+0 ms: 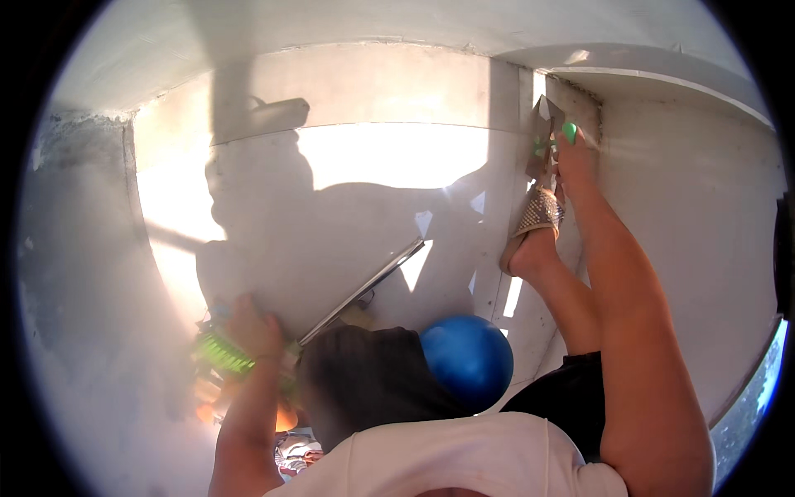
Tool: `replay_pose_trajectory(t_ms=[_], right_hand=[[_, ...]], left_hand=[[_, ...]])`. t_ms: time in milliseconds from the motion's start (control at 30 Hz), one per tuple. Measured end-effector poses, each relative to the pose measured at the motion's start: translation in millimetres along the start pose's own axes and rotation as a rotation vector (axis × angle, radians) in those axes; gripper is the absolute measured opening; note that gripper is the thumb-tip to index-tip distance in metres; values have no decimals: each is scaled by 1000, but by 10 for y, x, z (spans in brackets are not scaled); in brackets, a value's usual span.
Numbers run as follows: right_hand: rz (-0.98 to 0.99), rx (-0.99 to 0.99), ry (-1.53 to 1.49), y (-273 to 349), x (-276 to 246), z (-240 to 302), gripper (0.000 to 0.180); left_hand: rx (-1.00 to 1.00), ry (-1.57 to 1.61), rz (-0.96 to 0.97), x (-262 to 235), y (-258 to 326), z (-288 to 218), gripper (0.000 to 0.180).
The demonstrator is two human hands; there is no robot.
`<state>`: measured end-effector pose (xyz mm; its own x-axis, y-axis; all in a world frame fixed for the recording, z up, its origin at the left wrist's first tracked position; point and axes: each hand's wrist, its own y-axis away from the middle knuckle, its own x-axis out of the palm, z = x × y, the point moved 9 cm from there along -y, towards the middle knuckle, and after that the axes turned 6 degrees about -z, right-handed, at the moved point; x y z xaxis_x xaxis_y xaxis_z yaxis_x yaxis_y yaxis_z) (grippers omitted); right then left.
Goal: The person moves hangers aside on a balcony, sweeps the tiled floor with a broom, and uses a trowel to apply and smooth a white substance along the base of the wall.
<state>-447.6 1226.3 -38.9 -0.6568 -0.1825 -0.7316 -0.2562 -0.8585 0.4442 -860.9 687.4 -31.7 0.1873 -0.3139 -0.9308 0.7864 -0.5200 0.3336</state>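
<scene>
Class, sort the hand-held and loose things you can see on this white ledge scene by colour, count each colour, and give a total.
Green: 2, the green bristled brush under the left hand and the green-handled tool at the right hand.
Blue: 1, the blue ball.
Silver: 1, the metal bar.
Total: 4

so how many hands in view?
2. Left hand low left, gripping a green brush. Right hand up at the top-right wall corner, holding a green-tipped tool.
</scene>
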Motion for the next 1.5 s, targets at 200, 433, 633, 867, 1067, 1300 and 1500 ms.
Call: replay_pose_trajectory(t_ms=[200, 433, 633, 867, 1067, 1300, 1500], right_hand=[[35, -47, -96, -616, -142, 156, 56], [87, -201, 30, 72, -55, -128, 57], [499, -725, 201, 1382, 1091, 662, 58], [546, -541, 224, 1764, 895, 700, 60], [392, -302, 477, 1475, -672, 234, 59], [321, -131, 609, 1229, -1520, -615, 62], [282, 130, 452, 1361, -1702, -1360, 60]], left_hand=[[128, -21, -254, 46, 79, -26, 57], [31, -12, -132, 123, 66, 114, 57], [60, 41, -112, 49, -2, 34, 56], [103, 28, -169, 52, 41, -1, 53], [126, 24, -217, 71, 67, 34, 52], [84, 40, -85, 28, 56, -66, 54], [78, -49, -106, 26, 72, -21, 58]])
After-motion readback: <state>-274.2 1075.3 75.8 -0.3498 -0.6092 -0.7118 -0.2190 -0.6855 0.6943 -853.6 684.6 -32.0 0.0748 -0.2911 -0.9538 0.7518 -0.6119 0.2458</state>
